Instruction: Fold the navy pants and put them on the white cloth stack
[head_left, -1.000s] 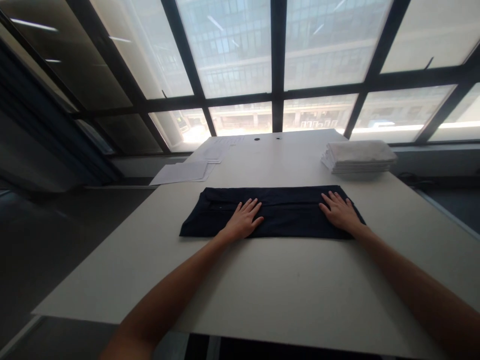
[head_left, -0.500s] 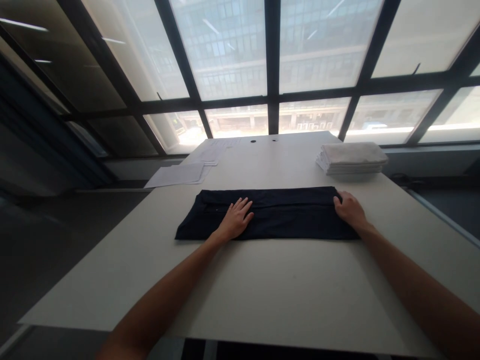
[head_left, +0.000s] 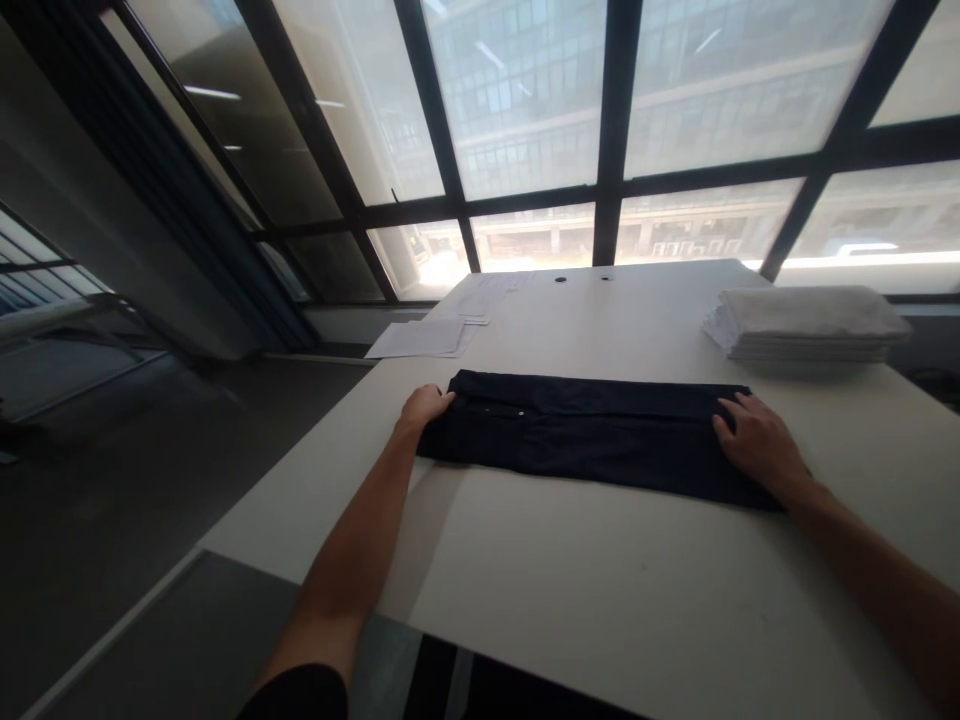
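A dark navy folded garment (head_left: 592, 425) lies in a long flat strip across the white table, with a lengthwise fold and a small light spot near its left part. My left hand (head_left: 427, 404) is closed on its left end, thumb on top, the other fingers mostly hidden at the edge. At the opposite end, my right hand (head_left: 761, 440) grips the cloth, with the thumb and forefinger showing on top. The garment's right end sits a little nearer to me than its left.
A stack of folded white cloths (head_left: 814, 325) stands at the back right of the white table (head_left: 555, 570). Loose papers (head_left: 416, 338) lie along the far left edge, one overhanging it. Beyond the table are tall windows with dark frames (head_left: 609, 150). A dark curtain (head_left: 202, 190) hangs at left.
My left hand has moved from lying flat on the garment's middle to gripping its left end. My right hand stays at the right end. The view has turned left, and the garment now looks slanted.
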